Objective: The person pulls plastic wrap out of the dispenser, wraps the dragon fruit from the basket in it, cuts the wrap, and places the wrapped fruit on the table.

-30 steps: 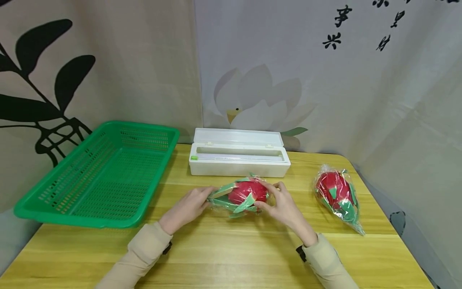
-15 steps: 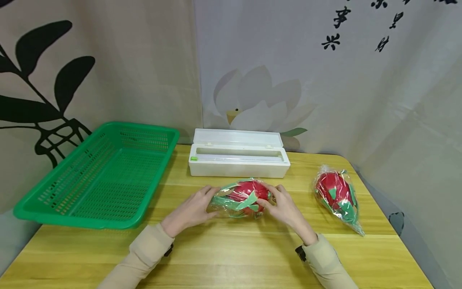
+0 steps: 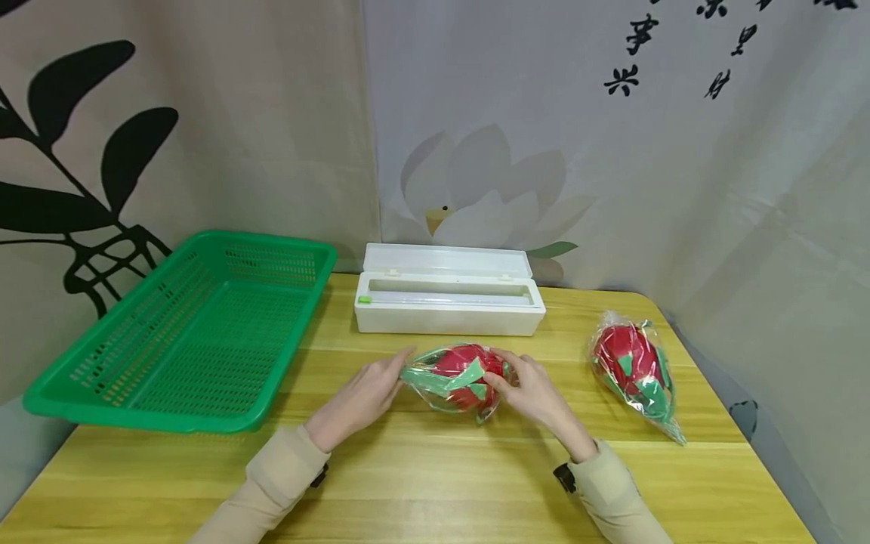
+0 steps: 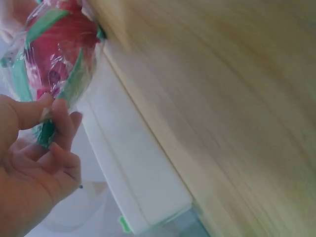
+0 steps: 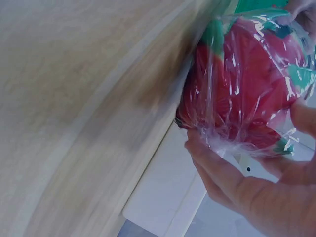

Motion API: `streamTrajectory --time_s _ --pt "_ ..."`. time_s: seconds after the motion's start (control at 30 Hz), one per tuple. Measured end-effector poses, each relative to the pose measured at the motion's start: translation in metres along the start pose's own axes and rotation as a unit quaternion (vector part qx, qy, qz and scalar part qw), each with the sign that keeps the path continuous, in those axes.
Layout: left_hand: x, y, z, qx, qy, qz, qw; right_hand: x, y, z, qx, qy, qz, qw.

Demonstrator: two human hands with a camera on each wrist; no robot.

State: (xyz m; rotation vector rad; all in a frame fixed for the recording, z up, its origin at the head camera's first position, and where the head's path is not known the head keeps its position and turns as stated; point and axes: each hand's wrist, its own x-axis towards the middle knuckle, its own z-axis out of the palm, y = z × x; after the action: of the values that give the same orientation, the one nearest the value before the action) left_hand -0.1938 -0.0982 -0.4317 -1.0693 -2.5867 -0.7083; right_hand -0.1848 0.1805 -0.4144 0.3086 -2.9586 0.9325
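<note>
Between my two hands is a red and green dragon fruit (image 3: 457,370) in clear plastic wrap, at the middle of the table. My left hand (image 3: 363,389) pinches its narrow green end; the left wrist view shows thumb and fingers on the gathered tip (image 4: 45,132). My right hand (image 3: 537,389) holds the rounder end, with thumb and fingers spread around it. Bunched wrap (image 5: 222,140) shows close to the fingers in the right wrist view. A second wrapped dragon fruit (image 3: 632,366) lies at the table's right side, apart from both hands.
A white cling film box (image 3: 448,319) with its lid raised stands behind the hands. At the left is a large green plastic basket (image 3: 159,419) with perforated sides. The wooden table (image 3: 435,483) ends in front of a printed curtain (image 3: 272,113).
The held dragon fruit has turned a little between the hands, and its wrap shows smoother at the left end. My left fingers shifted their hold to the tip. The right hand stays nearly in place.
</note>
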Motion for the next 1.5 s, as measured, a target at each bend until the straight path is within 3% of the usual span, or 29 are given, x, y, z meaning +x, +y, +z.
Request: streamTrajectory --time_s 0.23,0.4,0.5,0.6,0.8,0.93,1.2,1.33,1.5 --pt "0.001 0.002 0.0 0.066 0.029 0.014 0.9973 0.0 -0.001 0.0 0.038 0.004 0.012 0.999" --pt "0.004 0.006 0.0 0.098 0.029 0.013 0.9947 -0.003 0.004 0.001 0.025 -0.012 -0.062 0.998" --pt "0.004 0.009 0.0 0.099 0.019 0.025 0.9946 -0.006 0.008 0.002 0.008 -0.032 -0.116 0.993" --pt "0.004 0.009 0.0 0.089 0.006 0.034 0.9954 -0.007 0.009 0.003 -0.009 -0.034 -0.144 0.989" --pt "0.006 0.008 -0.002 0.065 -0.015 0.037 0.9971 -0.005 0.007 0.003 -0.051 -0.01 -0.141 0.989" --pt "0.005 0.006 -0.001 0.04 -0.032 0.033 0.9981 -0.005 0.004 0.0 -0.064 -0.016 -0.13 0.989" --pt "0.002 0.0 -0.001 -0.057 -0.064 0.004 0.9963 -0.006 -0.002 -0.002 -0.098 -0.006 -0.103 0.99" --pt "0.001 0.0 -0.001 -0.033 -0.054 0.004 0.998 -0.005 -0.004 0.001 -0.126 0.017 -0.11 0.986" --pt "0.0 0.002 -0.001 0.008 -0.068 -0.029 0.9972 -0.004 -0.003 0.004 -0.143 0.036 -0.128 0.981"
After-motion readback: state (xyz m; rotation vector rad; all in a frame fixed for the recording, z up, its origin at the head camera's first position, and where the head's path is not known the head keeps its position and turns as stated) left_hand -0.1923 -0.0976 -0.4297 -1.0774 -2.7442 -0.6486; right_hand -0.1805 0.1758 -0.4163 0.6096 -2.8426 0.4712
